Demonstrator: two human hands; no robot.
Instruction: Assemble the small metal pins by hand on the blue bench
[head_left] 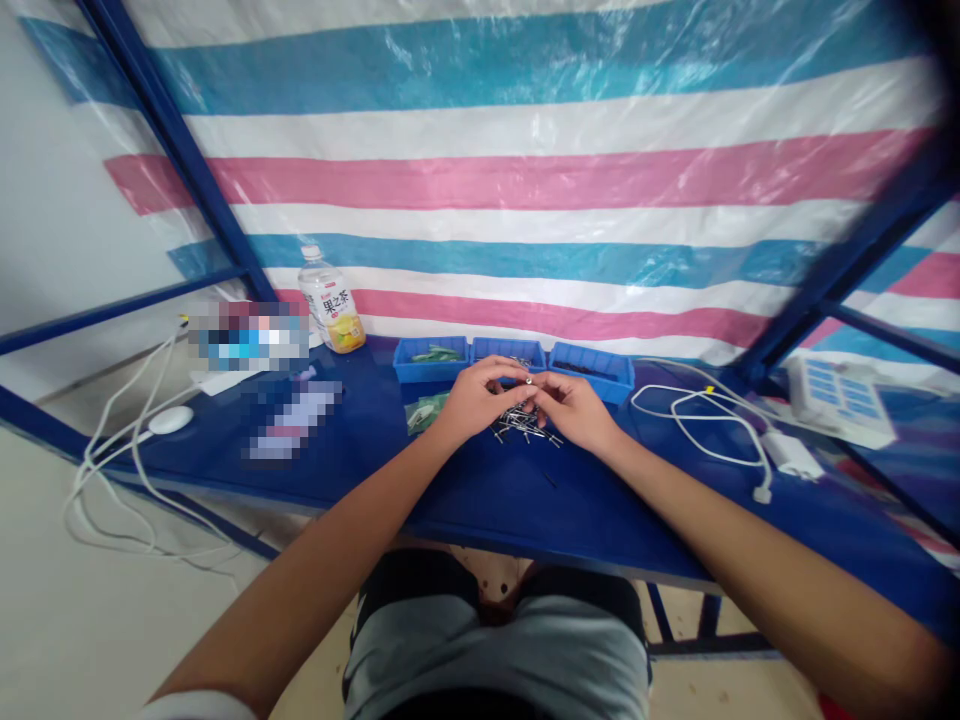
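My left hand (484,400) and my right hand (574,408) meet above the desk, fingers closed in a pinch. A small shiny metal part (529,381) shows where their fingertips come together; its exact kind is too small to tell. Beneath the hands lies a loose pile of thin silver and dark metal rods (523,428). One dark thin piece (550,480) lies apart, nearer the front edge. Behind the hands stand three blue bins: the left bin (431,372) has green pieces, the middle bin (534,348) small metal bits, the right bin (600,385) dark pieces.
Green packets (424,412) lie left of the pile. A drink bottle (334,305) stands at the back left, near blurred items. White cables (705,425), a white adapter (793,455) and a power strip (836,400) occupy the right. Blue frame posts flank the blue desk (360,470).
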